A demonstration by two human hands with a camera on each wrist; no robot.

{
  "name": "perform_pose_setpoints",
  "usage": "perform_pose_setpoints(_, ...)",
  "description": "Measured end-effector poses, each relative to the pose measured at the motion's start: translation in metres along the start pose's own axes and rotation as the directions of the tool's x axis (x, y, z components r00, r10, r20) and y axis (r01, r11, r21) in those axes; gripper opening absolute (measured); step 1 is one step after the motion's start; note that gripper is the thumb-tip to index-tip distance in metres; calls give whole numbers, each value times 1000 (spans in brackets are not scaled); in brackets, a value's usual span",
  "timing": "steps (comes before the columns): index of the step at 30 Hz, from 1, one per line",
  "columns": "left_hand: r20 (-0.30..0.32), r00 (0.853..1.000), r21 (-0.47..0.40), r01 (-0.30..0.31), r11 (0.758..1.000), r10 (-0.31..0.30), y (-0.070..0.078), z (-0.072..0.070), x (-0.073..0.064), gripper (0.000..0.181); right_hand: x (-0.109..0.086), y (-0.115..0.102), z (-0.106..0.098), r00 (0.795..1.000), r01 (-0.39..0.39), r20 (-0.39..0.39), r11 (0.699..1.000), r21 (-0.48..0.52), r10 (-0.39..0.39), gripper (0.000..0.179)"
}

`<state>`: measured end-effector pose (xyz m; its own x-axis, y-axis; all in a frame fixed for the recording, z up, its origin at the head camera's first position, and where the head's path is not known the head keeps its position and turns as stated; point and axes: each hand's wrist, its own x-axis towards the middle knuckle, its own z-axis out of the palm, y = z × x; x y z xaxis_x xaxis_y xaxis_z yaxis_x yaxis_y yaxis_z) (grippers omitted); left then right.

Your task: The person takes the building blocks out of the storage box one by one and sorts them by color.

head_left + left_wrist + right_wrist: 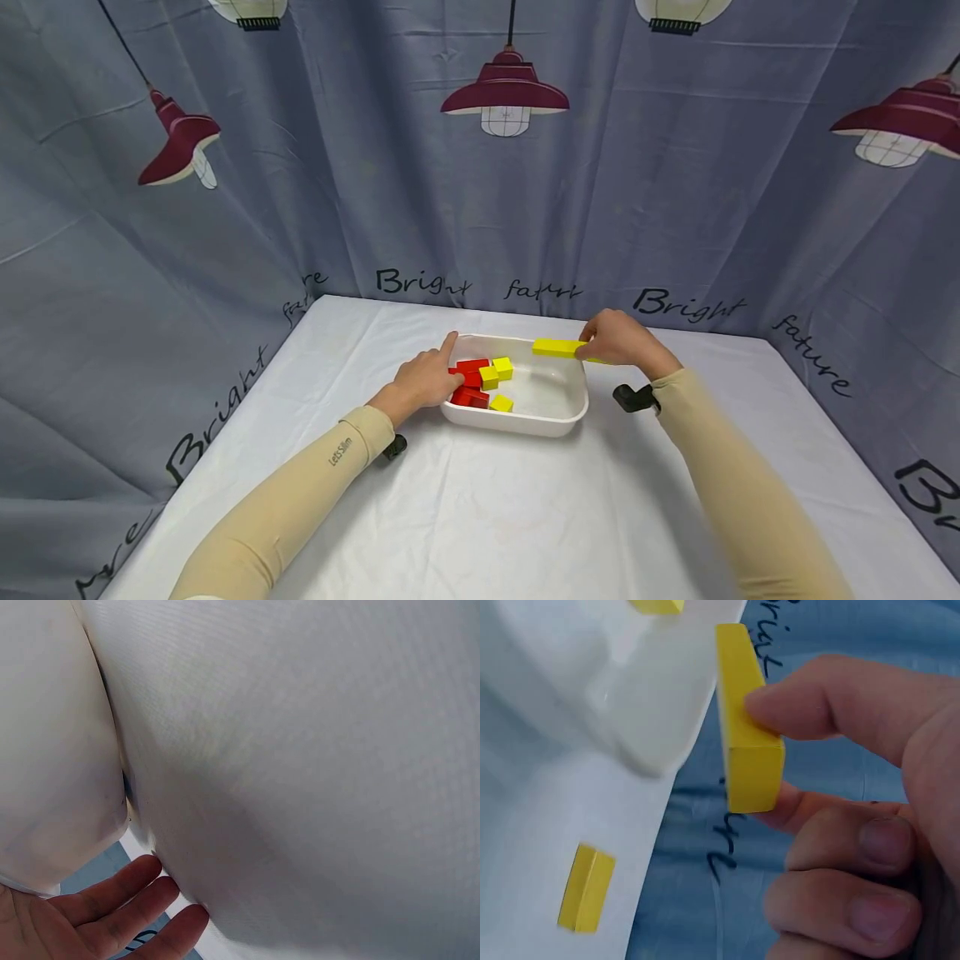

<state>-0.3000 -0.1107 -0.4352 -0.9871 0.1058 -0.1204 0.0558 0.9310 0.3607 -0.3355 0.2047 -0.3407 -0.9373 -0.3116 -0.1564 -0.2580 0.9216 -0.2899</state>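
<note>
A white rectangular tray (517, 423) holds several red blocks (473, 366) at its left end and yellow cubes (503, 368) beside them. My left hand (424, 379) grips the tray's left rim, its thumb over the edge by the red blocks. In the left wrist view, three fingers (124, 904) reach along the outside of the white wall (52, 742). Over the tray's back right edge, my right hand (618, 337) pinches a long yellow block (557, 347) between thumb and index finger. The right wrist view shows this yellow block (748, 727) held near one end.
Another yellow block (586, 889) lies on the white table outside the tray in the right wrist view. A white cloth (480, 500) covers the table. Grey-blue curtain (390, 192) printed with lamps and lettering stands behind and at both sides.
</note>
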Motion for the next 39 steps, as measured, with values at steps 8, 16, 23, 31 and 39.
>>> perform_pose_setpoints(8,-2,1000,0,0,1000,0,-3,1,1,79,-7,34,-1,997,-45,-66,994,101,51,43)
perform_pose_setpoints(16,-5,1000,-1,2,1000,-2,-3,1,3,79,-13,71,4,990,-100,-77,976,191,116,49)
perform_pose_setpoints(23,1,1000,-1,6,1000,-6,-3,1,3,80,-20,102,12,985,-154,-42,958,241,169,58)
perform_pose_setpoints(31,3,1000,-11,1,1000,-1,-4,2,2,79,-25,140,24,976,-194,-39,941,276,212,63)
perform_pose_setpoints(39,-8,1000,-9,-8,1000,8,-3,2,2,79,-29,165,34,973,-215,-18,937,276,229,65)
